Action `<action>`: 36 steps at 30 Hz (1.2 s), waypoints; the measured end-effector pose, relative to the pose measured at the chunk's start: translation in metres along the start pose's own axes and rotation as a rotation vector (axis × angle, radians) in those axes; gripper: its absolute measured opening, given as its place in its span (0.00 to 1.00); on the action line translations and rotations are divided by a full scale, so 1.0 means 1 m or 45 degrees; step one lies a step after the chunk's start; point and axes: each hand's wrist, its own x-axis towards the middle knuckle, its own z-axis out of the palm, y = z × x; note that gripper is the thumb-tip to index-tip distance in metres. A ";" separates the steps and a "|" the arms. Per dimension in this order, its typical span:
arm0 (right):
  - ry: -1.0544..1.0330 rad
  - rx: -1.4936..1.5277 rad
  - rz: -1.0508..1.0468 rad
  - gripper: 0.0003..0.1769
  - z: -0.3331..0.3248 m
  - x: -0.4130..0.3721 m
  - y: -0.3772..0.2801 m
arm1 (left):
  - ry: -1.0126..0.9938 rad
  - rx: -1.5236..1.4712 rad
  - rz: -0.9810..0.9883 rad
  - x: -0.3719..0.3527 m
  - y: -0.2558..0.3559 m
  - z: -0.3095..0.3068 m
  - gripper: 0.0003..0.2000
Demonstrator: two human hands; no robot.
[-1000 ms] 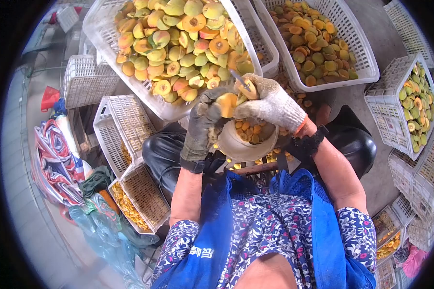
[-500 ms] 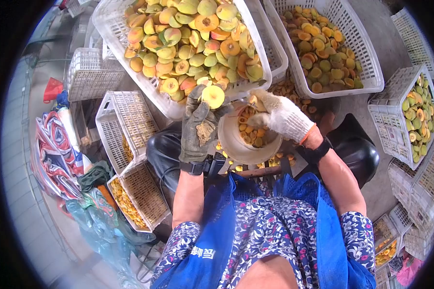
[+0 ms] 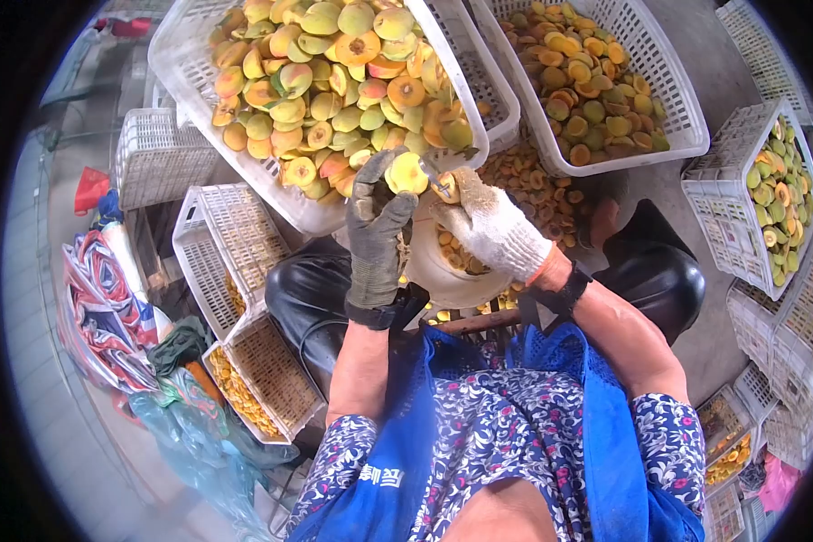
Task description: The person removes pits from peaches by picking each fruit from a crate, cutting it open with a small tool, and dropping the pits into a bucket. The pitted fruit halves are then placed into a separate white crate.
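My left hand [image 3: 377, 230], in a dark grey glove, is closed around a peach half [image 3: 407, 173] with its yellow cut face up. In a white knitted glove, my right hand [image 3: 497, 221] grips a small tool with a wooden handle [image 3: 444, 188]. The tool's short metal end touches or nearly touches the right edge of the peach half; its exact shape is too small to tell. Beneath both hands stands a white bucket [image 3: 452, 287] with orange pieces inside, partly hidden by the right hand. Just beyond the hands, a white crate [image 3: 289, 200] is heaped with halved peaches [image 3: 348, 99].
Another white crate [image 3: 688, 117] of peach halves stands at the back right, with cut pieces [image 3: 537, 194] piled on the floor before it. Stacked crates [image 3: 714, 212] line the right side. Tipped crates [image 3: 266, 375] and plastic sheeting [image 3: 190, 452] lie on the left.
The right hand has moved left and up from over the bucket, bringing the tool to the peach half. My left hand has turned, tilting the half toward it. The whole view has shifted slightly.
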 end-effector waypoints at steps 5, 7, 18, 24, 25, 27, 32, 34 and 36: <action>0.017 -0.030 0.059 0.16 0.007 0.001 0.003 | 0.002 0.280 0.093 0.002 -0.003 0.008 0.26; 0.042 0.026 0.128 0.21 0.006 -0.001 0.002 | 0.003 0.405 0.132 0.002 -0.005 0.010 0.26; -0.323 1.363 0.739 0.18 -0.013 -0.002 -0.002 | -0.199 0.268 0.161 0.011 -0.015 -0.005 0.28; -0.306 0.622 0.466 0.18 -0.005 0.002 -0.001 | -0.398 -0.083 -0.213 0.009 -0.003 -0.012 0.24; -0.304 0.206 0.321 0.18 -0.003 0.003 -0.003 | -0.403 -0.080 -0.218 0.011 0.000 -0.007 0.24; -0.324 0.162 0.385 0.18 0.005 0.001 -0.007 | -0.031 -0.234 -0.386 0.008 0.005 0.003 0.22; -0.318 0.186 0.205 0.18 0.001 0.002 -0.011 | 0.237 0.141 -0.275 0.012 -0.005 0.020 0.20; -0.321 0.335 0.300 0.17 0.000 0.000 -0.011 | 0.198 0.091 -0.290 0.008 -0.009 0.015 0.20; -0.642 0.941 0.770 0.15 -0.002 -0.003 -0.006 | 0.150 0.035 -0.302 0.009 -0.009 0.012 0.20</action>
